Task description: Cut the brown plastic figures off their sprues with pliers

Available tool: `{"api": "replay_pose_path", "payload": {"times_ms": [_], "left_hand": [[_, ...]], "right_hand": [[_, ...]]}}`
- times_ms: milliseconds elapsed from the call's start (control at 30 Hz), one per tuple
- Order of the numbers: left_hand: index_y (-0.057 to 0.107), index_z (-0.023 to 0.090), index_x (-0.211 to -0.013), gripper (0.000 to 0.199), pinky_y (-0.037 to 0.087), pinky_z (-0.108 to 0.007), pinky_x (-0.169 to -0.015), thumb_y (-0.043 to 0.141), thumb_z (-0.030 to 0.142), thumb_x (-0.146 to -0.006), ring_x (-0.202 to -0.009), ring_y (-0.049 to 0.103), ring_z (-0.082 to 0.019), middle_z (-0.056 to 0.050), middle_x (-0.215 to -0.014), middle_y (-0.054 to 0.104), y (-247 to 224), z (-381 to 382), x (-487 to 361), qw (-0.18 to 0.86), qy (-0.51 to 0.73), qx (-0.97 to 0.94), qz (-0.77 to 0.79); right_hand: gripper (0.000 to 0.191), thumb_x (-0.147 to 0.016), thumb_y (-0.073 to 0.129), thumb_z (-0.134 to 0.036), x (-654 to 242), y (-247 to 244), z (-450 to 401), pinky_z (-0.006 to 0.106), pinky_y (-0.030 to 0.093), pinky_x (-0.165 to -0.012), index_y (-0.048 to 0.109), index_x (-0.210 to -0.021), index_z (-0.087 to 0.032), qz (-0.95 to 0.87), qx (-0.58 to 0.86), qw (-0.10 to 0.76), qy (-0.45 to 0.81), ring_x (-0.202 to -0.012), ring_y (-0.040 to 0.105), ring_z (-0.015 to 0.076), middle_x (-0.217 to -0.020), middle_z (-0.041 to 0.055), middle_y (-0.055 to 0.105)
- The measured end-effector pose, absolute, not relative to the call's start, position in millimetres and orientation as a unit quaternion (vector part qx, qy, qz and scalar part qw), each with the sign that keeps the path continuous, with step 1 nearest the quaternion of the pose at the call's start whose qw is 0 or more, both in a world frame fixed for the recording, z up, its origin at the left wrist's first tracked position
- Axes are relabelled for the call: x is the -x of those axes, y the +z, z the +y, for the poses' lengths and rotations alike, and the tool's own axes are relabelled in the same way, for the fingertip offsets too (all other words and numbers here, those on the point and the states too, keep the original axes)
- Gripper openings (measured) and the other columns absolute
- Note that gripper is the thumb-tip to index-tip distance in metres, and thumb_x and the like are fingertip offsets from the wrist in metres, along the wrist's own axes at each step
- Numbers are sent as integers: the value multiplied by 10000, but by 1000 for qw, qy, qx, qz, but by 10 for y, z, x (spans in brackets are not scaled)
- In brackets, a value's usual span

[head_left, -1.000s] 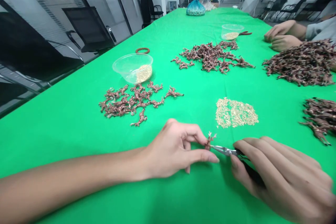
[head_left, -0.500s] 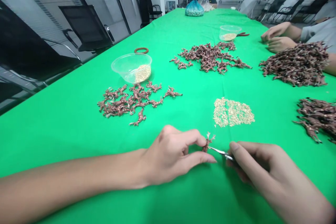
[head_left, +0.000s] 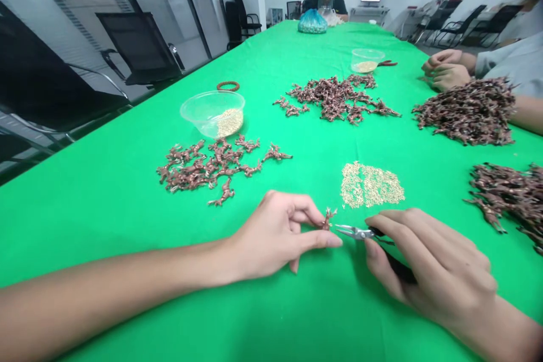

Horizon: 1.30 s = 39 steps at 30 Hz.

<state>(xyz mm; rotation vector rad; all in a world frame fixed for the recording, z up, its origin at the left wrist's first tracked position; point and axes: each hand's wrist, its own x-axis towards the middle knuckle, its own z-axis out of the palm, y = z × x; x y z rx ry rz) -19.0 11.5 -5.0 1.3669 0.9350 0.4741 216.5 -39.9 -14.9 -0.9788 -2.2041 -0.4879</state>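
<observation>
Between thumb and forefinger, my left hand (head_left: 275, 235) pinches a small brown antlered deer figurine (head_left: 327, 219). My right hand (head_left: 432, 266) is closed around pliers (head_left: 356, 231) with black handles. The silver jaws point left, slightly apart, with their tips just right of the figurine and a gap between. Beyond my hands, small gold pieces (head_left: 373, 185) lie spread on the green cloth (head_left: 297, 317). A loose pile of brown figurines (head_left: 199, 167) is at the left, in front of a clear bowl (head_left: 212, 113) that holds more gold pieces.
More figurine piles lie at the centre (head_left: 335, 96), right (head_left: 466, 110) and right edge (head_left: 509, 192). Another clear bowl (head_left: 367, 61), a brown ring (head_left: 228, 86) and a blue bag (head_left: 313, 21) are farther back. A person's hands (head_left: 447, 68) rest at the right; another person sits at the far end.
The pliers have drawn slightly left and up, and their jaws now show apart. My right hand has turned so its back shows more. My left hand has shifted slightly left with the figurine.
</observation>
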Motion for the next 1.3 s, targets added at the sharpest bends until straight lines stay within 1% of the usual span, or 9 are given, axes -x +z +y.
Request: {"api": "replay_pose_path", "payload": {"times_ms": [133, 400, 700, 867, 1033, 1167, 1233, 1267, 1300], "left_hand": [[633, 134, -871, 347, 399, -183, -339, 800, 413, -749, -407, 509, -68, -46, -767, 702, -57, 121, 192, 663, 208, -592, 407], [637, 133, -879, 342, 406, -178, -349, 799, 408, -756, -409, 519, -68, -27, -716, 678, -55, 125, 192, 667, 199, -593, 404], [635, 127, -879, 346, 408, -173, -350, 797, 410, -759, -410, 519, -60, -63, -785, 721, -39, 124, 192, 669, 200, -593, 401], [642, 129, -888, 325, 410, -170, -348, 799, 382, -759, -413, 523, -60, -85, -846, 742, -57, 126, 195, 671, 204, -592, 397], [634, 128, -857, 332, 427, -171, -344, 814, 382, -742, -387, 532, -66, -74, -783, 739, -26, 119, 199, 668, 201, -595, 400], [623, 138, -832, 303, 383, -155, -327, 807, 367, -755, -357, 523, -66, -20, -663, 699, -4, 82, 200, 635, 217, -629, 392], [618, 138, -813, 288, 338, -151, -329, 798, 360, -770, -351, 495, -59, 7, -593, 650, -10, 60, 202, 597, 234, -663, 386], [619, 135, -803, 286, 313, -153, -332, 794, 359, -777, -351, 466, -51, 15, -572, 628, -16, 50, 205, 570, 245, -684, 383], [623, 131, -795, 280, 287, -159, -339, 789, 356, -784, -354, 426, -42, 21, -561, 610, -23, 41, 210, 541, 257, -707, 377]], "right_hand": [[299, -762, 788, -188, -2146, -166, -391, 364, 519, -650, 674, -988, -28, -853, 346, 318, -229, -721, 631, 233, -837, 144, 712], [327, -729, 835, -245, -2158, -134, -404, 394, 506, -621, 708, -938, -27, -856, 314, 290, -292, -701, 641, 265, -814, 163, 739], [365, -701, 859, -249, -2167, -132, -402, 395, 504, -607, 709, -953, -31, -856, 307, 280, -307, -682, 654, 267, -818, 166, 746], [325, -712, 850, -244, -2156, -108, -402, 386, 497, -606, 707, -928, -49, -856, 302, 284, -309, -667, 647, 254, -794, 152, 745], [341, -703, 851, -227, -2141, -95, -412, 389, 487, -615, 693, -937, -35, -856, 295, 286, -314, -660, 625, 253, -756, 150, 733], [236, -787, 773, -217, -2087, -87, -464, 346, 494, -652, 680, -929, -53, -854, 347, 289, -258, -677, 631, 218, -760, 123, 716], [110, -863, 675, -200, -2039, -62, -493, 288, 465, -582, 665, -898, -97, -843, 409, 301, -178, -617, 610, 162, -746, 86, 695], [81, -892, 627, -197, -2015, -45, -506, 263, 439, -538, 653, -869, -123, -832, 440, 312, -128, -567, 583, 131, -717, 56, 673], [111, -913, 588, -205, -1994, -27, -517, 246, 410, -498, 637, -831, -149, -820, 472, 316, -73, -514, 544, 105, -671, 23, 638]]}}
